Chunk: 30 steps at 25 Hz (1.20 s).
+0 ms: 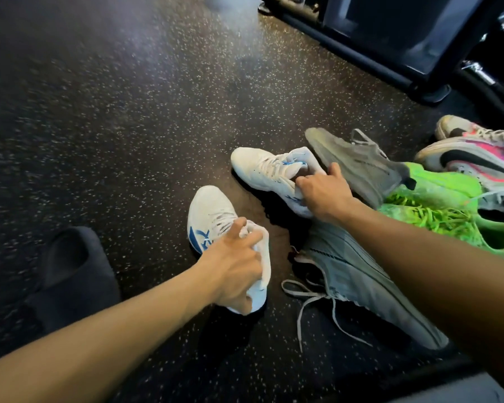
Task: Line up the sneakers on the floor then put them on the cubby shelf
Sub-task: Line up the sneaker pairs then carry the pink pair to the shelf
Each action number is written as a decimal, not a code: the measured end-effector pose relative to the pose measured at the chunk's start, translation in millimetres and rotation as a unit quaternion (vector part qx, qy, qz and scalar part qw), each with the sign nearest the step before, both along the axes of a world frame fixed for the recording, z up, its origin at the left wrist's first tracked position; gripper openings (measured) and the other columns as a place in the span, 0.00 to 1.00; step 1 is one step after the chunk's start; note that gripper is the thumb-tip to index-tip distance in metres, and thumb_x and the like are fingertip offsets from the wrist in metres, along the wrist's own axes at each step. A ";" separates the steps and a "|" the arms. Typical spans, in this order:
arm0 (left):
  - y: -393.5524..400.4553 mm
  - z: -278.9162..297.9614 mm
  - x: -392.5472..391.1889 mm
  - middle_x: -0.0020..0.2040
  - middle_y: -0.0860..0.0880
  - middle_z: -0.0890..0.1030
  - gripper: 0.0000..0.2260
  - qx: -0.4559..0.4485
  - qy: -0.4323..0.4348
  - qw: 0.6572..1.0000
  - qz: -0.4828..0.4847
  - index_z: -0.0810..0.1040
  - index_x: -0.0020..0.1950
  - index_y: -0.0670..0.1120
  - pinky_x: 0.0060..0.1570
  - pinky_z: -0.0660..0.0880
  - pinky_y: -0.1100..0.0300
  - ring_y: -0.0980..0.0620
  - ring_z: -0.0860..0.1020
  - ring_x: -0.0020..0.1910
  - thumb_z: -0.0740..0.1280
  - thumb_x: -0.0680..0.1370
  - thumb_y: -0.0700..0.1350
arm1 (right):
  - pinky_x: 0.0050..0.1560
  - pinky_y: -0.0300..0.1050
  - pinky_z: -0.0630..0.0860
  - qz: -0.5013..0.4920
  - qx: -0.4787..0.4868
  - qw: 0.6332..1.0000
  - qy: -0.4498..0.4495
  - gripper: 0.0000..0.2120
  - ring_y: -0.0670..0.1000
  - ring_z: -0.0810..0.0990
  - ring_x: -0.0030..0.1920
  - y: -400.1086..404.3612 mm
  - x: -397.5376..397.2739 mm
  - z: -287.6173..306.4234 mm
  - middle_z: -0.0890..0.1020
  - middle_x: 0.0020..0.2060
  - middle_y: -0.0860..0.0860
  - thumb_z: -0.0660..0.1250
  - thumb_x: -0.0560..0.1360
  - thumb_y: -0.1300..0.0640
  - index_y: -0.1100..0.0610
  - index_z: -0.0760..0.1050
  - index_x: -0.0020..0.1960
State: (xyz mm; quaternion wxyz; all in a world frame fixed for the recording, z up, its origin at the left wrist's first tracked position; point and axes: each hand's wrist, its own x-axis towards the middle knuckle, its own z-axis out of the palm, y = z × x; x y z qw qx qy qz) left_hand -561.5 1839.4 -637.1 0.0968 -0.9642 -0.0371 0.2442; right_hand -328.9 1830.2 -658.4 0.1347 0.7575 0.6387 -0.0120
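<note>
Two white sneakers with blue marks sit on the dark speckled floor. My left hand (233, 266) grips the nearer white sneaker (211, 219) at its heel collar, toe pointing away. My right hand (323, 190) holds the farther white sneaker (265, 167) at its heel opening, toe pointing up-left. A grey sneaker (358, 164) lies just right of that hand. Another grey sneaker (361, 280) with loose laces lies under my right forearm. Neon green sneakers (437, 205) and white-pink-black sneakers (477, 155) are piled at the right. No cubby shelf shows.
A black machine base (370, 50) runs across the top right. A dark slipper-like object (70, 266) lies on the floor at the lower left. The speckled floor (114, 112) stretches to the left and top.
</note>
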 end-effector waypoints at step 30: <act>54.1 0.0 -207.2 0.63 0.55 0.69 0.15 0.020 -0.002 0.933 0.359 0.78 0.52 0.58 0.58 0.60 0.44 0.44 0.61 0.66 0.68 0.69 0.61 | 0.46 0.48 0.70 0.161 0.005 0.957 0.242 0.14 0.60 0.80 0.52 25.4 -271.4 -13.8 0.81 0.53 0.58 0.63 0.77 0.50 0.62 0.73 0.52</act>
